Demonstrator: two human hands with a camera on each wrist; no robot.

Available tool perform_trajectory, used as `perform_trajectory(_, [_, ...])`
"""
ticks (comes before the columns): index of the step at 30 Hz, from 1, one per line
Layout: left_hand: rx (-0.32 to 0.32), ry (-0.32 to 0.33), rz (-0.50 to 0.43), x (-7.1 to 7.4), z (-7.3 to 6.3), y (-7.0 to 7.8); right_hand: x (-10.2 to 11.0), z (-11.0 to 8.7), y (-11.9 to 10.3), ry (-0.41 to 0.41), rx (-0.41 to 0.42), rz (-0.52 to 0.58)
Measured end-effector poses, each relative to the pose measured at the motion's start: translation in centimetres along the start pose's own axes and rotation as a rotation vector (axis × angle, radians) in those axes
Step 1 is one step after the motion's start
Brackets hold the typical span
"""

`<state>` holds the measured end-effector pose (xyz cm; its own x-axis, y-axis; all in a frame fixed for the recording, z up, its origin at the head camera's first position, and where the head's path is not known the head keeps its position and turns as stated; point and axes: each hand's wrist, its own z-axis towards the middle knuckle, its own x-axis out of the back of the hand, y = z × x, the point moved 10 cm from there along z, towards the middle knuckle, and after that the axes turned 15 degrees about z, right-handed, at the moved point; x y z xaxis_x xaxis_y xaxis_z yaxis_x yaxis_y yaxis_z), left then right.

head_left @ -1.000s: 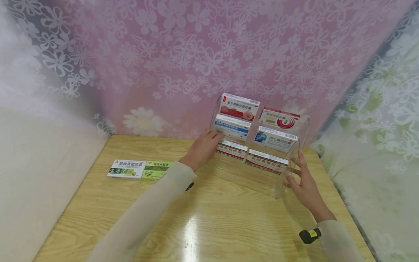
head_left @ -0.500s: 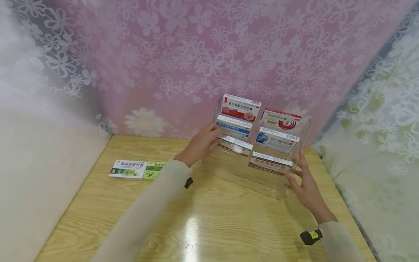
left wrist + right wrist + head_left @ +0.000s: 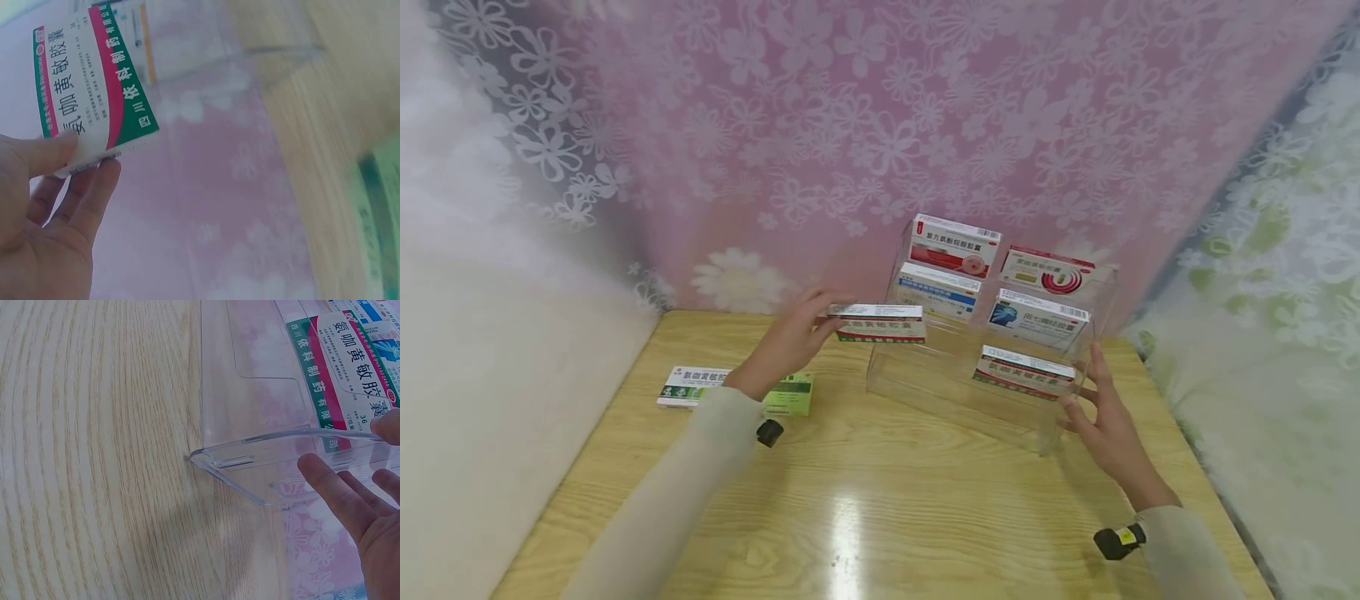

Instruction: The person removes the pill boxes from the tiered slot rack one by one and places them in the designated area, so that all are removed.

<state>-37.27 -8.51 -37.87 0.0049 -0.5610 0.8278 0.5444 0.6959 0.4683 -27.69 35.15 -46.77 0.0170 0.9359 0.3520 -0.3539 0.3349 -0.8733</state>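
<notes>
My left hand (image 3: pixel 790 337) pinches one end of a white medicine box (image 3: pixel 883 325) with red and green bands, held in the air just left of the clear plastic display rack (image 3: pixel 940 404). The left wrist view shows the thumb on the printed face of this medicine box (image 3: pixel 94 94) and fingers under its end. At the rack's right side, my right hand (image 3: pixel 1105 425) holds the side panel, thumb by the front edge and fingers along the outside. A matching medicine box (image 3: pixel 1024 372) sits in the lowest tier, right. That tier's left part is bare.
Higher in the rack stand a red-and-white box (image 3: pixel 955 246), a box with red rings (image 3: pixel 1048 273), a blue-and-white box (image 3: pixel 938 292) and a white box with a blue picture (image 3: pixel 1039 318). A white-green box (image 3: pixel 688 387) and a light green box (image 3: pixel 792 396) lie on the wooden table (image 3: pixel 880 492).
My left hand has taken the medicine box from the left of the lowest tier and moved it leftward, out of the rack. My right hand stays at the rack's side.
</notes>
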Motion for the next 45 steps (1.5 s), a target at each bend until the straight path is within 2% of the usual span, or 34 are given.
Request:
perform_trajectory(5, [0.083,-0.053,0.007,2.1,-3.8,-4.7,0.1,0.2,-0.1,0.001,-0.009,-0.027])
perform_trajectory(10, [0.151,-0.054,0.046,4.3,-7.3,-8.9,0.1,0.1,-0.1,-0.004,-0.006,-0.016])
perform_trajectory(15, [0.232,-0.060,0.030,6.2,-10.4,-12.1,0.2,-0.3,0.2,0.002,-0.017,-0.024])
perform_trajectory(22, [0.331,-0.135,0.079,7.7,-14.8,-16.3,0.1,-0.4,0.6,0.000,-0.036,-0.043])
perform_trajectory(25, [0.365,-0.210,0.101,7.7,-16.4,-17.7,0.1,-0.3,0.4,0.001,-0.028,-0.032])
perform_trajectory(28, [0.389,-0.289,0.083,7.2,-18.0,-18.9,0.0,-0.3,0.2,0.000,-0.025,-0.022])
perform_trajectory(37, [0.427,-0.472,-0.077,5.5,-21.8,-21.8,0.0,0.0,0.3,-0.005,-0.056,-0.072])
perform_trajectory(41, [0.441,-0.491,-0.085,5.0,-22.7,-22.9,-0.2,0.1,0.3,-0.007,-0.059,-0.053])
perform_trajectory(45, [0.463,-0.451,-0.053,4.8,-23.3,-23.9,-0.3,0.1,0.3,-0.008,-0.056,-0.048])
